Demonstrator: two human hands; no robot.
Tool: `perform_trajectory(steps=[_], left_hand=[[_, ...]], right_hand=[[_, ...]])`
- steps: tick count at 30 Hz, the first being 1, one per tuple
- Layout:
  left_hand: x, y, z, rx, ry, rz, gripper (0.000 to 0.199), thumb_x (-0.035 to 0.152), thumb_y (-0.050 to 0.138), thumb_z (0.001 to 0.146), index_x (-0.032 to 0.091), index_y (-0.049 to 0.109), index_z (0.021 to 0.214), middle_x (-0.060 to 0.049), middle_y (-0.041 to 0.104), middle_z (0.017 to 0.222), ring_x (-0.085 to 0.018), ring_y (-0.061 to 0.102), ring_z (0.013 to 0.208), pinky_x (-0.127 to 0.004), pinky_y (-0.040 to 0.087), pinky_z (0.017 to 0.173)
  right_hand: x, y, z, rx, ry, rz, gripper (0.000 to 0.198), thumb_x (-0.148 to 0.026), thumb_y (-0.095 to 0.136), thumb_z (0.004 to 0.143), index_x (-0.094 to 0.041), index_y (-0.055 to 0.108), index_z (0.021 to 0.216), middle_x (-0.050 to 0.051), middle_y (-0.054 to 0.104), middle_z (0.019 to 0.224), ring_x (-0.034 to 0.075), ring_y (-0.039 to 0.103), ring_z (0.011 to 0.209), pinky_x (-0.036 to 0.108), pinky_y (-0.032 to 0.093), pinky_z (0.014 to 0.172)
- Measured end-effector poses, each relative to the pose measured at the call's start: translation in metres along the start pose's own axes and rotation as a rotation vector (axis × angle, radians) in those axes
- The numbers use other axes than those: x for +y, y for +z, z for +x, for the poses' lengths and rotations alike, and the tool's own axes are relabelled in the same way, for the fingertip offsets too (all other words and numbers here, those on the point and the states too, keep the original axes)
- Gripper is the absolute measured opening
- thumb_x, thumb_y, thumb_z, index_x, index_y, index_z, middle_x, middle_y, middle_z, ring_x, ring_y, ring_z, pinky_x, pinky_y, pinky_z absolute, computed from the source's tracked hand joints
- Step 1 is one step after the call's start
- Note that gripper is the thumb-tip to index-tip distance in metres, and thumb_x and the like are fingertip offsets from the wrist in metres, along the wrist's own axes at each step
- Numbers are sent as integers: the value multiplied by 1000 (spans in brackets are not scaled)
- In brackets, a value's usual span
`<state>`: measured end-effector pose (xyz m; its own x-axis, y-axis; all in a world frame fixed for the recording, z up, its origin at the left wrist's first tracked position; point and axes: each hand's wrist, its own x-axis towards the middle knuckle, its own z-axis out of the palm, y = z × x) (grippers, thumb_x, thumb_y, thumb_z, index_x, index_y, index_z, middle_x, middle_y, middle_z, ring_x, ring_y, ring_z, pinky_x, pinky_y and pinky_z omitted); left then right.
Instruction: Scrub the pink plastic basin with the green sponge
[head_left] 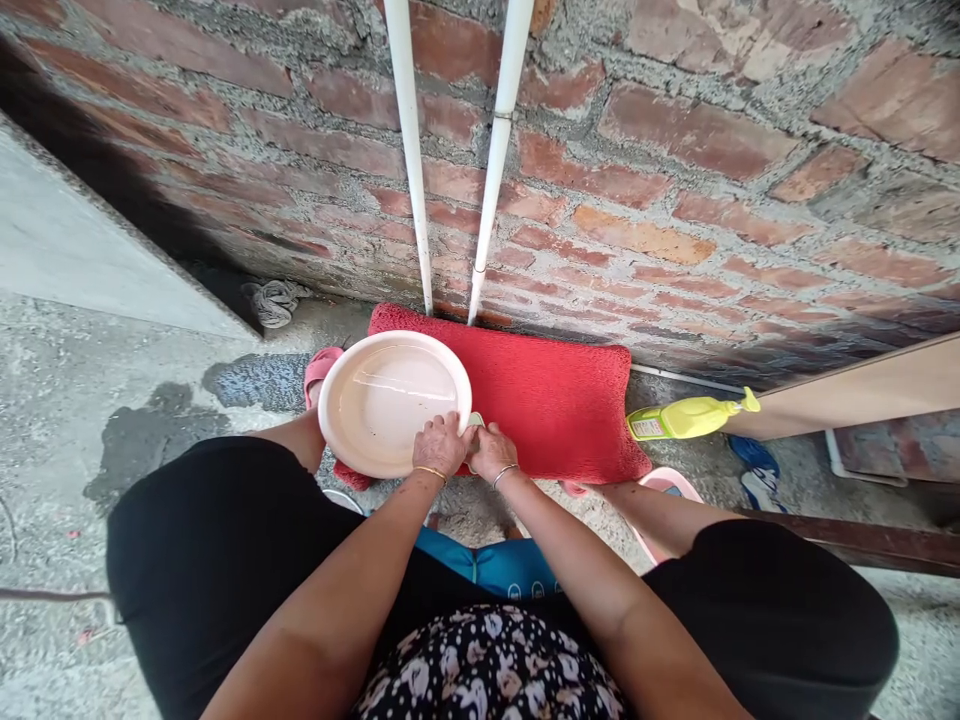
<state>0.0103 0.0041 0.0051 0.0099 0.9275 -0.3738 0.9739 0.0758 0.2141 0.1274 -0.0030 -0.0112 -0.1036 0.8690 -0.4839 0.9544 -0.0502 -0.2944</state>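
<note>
Floral fabric (491, 668) is nearest; beyond, the half-curled left hand (441, 445) overlaps the basin (329, 412), meeting the curled right hand (493, 452) by a pale green object (477, 419); whether gripped, I can't tell.

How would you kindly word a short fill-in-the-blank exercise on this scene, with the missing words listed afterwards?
1. The hand overlapping the rim of the basin is the person's ____ one.
2. The basin sits over a mat whose color is ____.
3. The pump bottle by the mat's end is ____ in color.
4. The wall is built of ____.

Missing words: left; red; yellow; bricks.
</note>
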Motion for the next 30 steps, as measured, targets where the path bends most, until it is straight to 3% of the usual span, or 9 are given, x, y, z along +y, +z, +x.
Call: perform_trajectory(steps=[4,10,17,21,23,25,30], left_hand=[[1,0,0,-5,-13,-1,55,58,28,86,20,48,120,-13,55,104,-26,52,99,-39,41,80],[0,2,0,12,-4,-4,53,58,28,86,21,48,118,-12,55,103,-26,52,97,-38,41,79],[1,1,0,14,-13,16,52,56,29,86,21,48,120,-12,56,102,-26,53,96,-39,41,79],[1,1,1,8,-20,16,52,56,30,86,21,48,119,-12,56,103,-26,53,96,-39,42,78],[1,1,1,5,-23,13,52,56,30,86,21,48,120,-13,56,104,-26,53,96,-39,42,79],[1,1,1,10,-23,9,53,57,30,86,21,48,121,-13,56,104,-26,53,97,-40,42,79],[2,-2,0,-12,-34,7,53,57,29,86,22,48,121,-13,56,105,-26,53,98,-39,42,80]], right_hand=[[27,-7,-1,16,117,6,37,-51,64,67,-27,58,94,1,51,98,15,54,80,25,36,66],[100,-29,-12,88,382,73,38,-54,63,66,-28,59,93,0,51,96,14,55,76,24,37,65],[189,-50,-34,159,666,113,43,-54,62,65,-25,58,96,7,52,102,21,58,85,30,41,69],[225,-62,-49,213,869,110,47,-54,62,64,-23,59,99,14,52,105,29,57,93,38,43,71],[228,-68,-53,251,914,125,47,-53,61,65,-22,59,99,17,52,104,31,56,94,40,43,71],[217,-73,-51,287,856,151,44,-52,62,66,-21,59,97,15,53,103,29,56,93,38,43,72],[141,-65,-21,278,558,165,41,-51,65,65,-26,58,97,5,51,101,18,57,84,28,41,74]])
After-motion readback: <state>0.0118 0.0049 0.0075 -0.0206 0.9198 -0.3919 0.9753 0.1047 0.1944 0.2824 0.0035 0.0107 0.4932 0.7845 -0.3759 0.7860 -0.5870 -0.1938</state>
